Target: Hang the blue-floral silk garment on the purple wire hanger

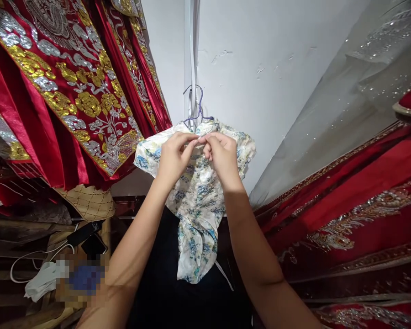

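While both arms reach up from the bottom of the view, the left hand (173, 157) and the right hand (222, 157) meet at the collar of a small floral garment (197, 201), fingertips pinched on the cloth just under the hook of a purple wire hanger (196, 107). The two hands are close together, their fingers touching or nearly so, each closed on the fabric at the neckline; what exactly the fingertips pinch there is too small to tell.

The garment is white satin printed with blue and yellow flowers. It hangs on the hanger against the white wall (260, 59), its long axis running vertically: collar at the top, hem pointing down and gathered into a narrower bunch between the forearms. Its short sleeves spread out to the left and right of the hands.

To the left hang red robes (71, 91) heavily embroidered in gold and silver, their lower edges near the garment's left sleeve. To the right, more red embroidered fabric (356, 205) lies under a clear plastic cover (345, 105). At the lower left sit a quilted tan cushion (89, 201), a dark phone (85, 233) and a white cable (30, 260) on wooden shelving.
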`<act>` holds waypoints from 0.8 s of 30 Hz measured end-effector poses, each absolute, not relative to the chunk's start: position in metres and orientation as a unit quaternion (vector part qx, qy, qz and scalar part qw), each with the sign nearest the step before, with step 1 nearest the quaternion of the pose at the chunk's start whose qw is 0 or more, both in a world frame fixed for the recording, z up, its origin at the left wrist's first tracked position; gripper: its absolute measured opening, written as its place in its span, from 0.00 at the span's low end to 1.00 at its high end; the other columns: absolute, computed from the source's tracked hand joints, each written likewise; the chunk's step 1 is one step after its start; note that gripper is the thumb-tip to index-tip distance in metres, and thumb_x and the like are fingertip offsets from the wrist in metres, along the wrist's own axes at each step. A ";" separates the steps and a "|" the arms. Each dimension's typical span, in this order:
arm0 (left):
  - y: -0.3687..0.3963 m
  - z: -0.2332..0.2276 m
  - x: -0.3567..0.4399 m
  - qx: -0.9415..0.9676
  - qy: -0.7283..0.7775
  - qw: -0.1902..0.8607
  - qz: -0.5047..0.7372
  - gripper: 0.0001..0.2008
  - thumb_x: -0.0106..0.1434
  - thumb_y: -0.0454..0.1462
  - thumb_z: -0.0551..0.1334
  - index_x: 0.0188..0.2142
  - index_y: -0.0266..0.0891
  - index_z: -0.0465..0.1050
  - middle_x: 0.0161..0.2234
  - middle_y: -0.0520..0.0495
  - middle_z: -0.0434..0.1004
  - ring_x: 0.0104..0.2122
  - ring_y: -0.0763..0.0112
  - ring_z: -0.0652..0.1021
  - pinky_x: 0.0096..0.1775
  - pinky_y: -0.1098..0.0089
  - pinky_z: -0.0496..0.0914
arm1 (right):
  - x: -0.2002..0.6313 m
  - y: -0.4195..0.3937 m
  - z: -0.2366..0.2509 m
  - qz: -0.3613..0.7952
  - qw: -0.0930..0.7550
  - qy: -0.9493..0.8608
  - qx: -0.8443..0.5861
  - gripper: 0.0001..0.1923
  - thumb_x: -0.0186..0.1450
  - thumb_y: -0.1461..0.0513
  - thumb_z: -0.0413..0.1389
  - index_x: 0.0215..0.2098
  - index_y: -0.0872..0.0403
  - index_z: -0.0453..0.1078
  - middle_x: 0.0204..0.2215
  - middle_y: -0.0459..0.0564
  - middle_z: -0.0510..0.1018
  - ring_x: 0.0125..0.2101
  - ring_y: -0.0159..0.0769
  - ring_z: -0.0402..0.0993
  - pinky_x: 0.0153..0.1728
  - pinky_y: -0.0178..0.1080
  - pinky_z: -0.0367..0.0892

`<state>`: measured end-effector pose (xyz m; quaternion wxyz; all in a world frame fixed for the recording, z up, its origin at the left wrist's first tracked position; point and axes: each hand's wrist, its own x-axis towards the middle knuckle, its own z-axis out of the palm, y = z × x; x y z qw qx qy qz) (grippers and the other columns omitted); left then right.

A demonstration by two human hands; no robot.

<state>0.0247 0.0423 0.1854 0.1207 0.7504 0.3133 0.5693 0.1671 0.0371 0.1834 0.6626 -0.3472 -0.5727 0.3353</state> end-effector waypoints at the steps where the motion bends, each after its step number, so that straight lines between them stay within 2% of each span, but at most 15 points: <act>1: 0.047 0.189 0.024 0.770 0.309 0.112 0.547 0.11 0.69 0.39 0.62 0.47 0.39 0.79 0.44 0.43 0.80 0.37 0.66 0.76 0.42 0.67 0.69 | 0.170 0.039 0.183 0.335 0.668 -0.564 -0.353 0.11 0.67 0.59 0.53 0.28 0.54 0.72 0.14 0.41 0.65 0.16 0.26 0.57 0.20 0.32 0.52; 4: 0.054 0.191 0.023 0.816 0.297 0.083 0.489 0.12 0.70 0.37 0.60 0.51 0.40 0.76 0.44 0.44 0.81 0.37 0.67 0.77 0.41 0.69 0.69 | 0.175 0.045 0.177 0.351 0.665 -0.556 -0.353 0.13 0.67 0.58 0.53 0.27 0.54 0.71 0.14 0.41 0.66 0.15 0.26 0.57 0.19 0.32 0.50; 9: 0.054 0.193 0.022 0.803 0.299 0.003 0.515 0.10 0.72 0.39 0.58 0.39 0.38 0.76 0.34 0.47 0.79 0.34 0.69 0.76 0.39 0.68 0.68 | 0.170 0.050 0.160 0.401 0.637 -0.567 -0.334 0.14 0.65 0.58 0.55 0.23 0.54 0.68 0.14 0.42 0.66 0.16 0.25 0.60 0.18 0.32 0.50; 15: 0.052 0.173 0.018 0.715 0.364 -0.072 0.593 0.08 0.71 0.40 0.59 0.37 0.41 0.75 0.37 0.46 0.79 0.44 0.62 0.74 0.52 0.59 0.64 | 0.157 0.049 0.145 0.379 0.612 -0.579 -0.383 0.15 0.64 0.58 0.55 0.20 0.53 0.66 0.11 0.41 0.64 0.15 0.26 0.57 0.19 0.33 0.52; 19: 0.053 0.166 0.019 0.687 0.373 -0.061 0.621 0.09 0.71 0.41 0.59 0.37 0.41 0.74 0.37 0.46 0.78 0.46 0.61 0.73 0.53 0.58 0.64 | 0.150 0.059 0.132 0.365 0.600 -0.582 -0.410 0.15 0.62 0.59 0.53 0.18 0.53 0.65 0.11 0.40 0.61 0.14 0.26 0.54 0.18 0.34 0.49; 24: 0.072 0.186 -0.026 0.558 0.349 0.005 0.753 0.09 0.71 0.42 0.59 0.39 0.41 0.73 0.41 0.46 0.75 0.44 0.66 0.73 0.50 0.64 0.68 | 0.150 0.060 0.100 0.377 0.587 -0.558 -0.450 0.14 0.60 0.61 0.52 0.17 0.53 0.65 0.12 0.40 0.62 0.16 0.26 0.55 0.20 0.34 0.48</act>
